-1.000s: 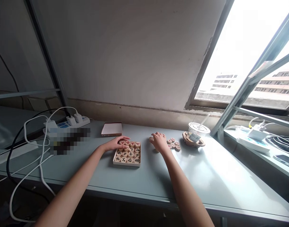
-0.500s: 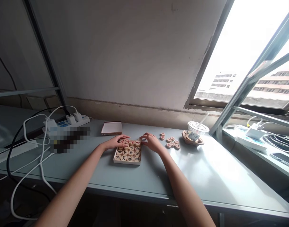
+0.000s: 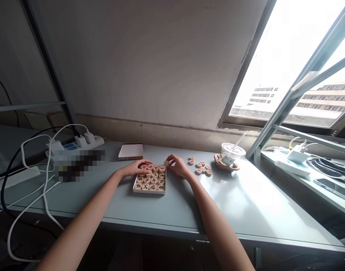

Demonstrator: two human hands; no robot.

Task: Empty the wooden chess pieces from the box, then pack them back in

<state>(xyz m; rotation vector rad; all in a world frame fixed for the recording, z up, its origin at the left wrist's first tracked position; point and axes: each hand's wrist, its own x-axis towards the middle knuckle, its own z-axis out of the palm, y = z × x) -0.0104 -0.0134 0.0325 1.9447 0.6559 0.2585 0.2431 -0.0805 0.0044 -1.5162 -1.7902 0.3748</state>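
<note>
An open shallow box (image 3: 148, 191) of wooden xiangqi pieces stands in front of me. Black-marked pieces (image 3: 153, 180) fill the nearer rows and red-marked ones (image 3: 156, 168) the far row. My left hand (image 3: 133, 169) lies over the box's far left corner, fingers and thumb apart, touching the pieces there. Between the thumb and fingers of my right hand (image 3: 178, 166) is a single xiangqi piece (image 3: 166, 163), just off the far right corner. Its marking cannot be read. To the right, several loose red-marked pieces (image 3: 203, 169) lie on the desk.
The box lid (image 3: 130, 151) lies behind the box. A lidded plastic cup with a straw (image 3: 231, 150) rests in a brown holder (image 3: 234, 167) at right. At left are a power strip (image 3: 99, 142) and trailing cables (image 3: 45, 199). Metal frame posts (image 3: 267, 128) flank the desk (image 3: 178, 210).
My right hand has lifted slightly at the box's far right corner, and a piece now shows in its fingers. My left hand stays on the box. The whole view has shifted a little.
</note>
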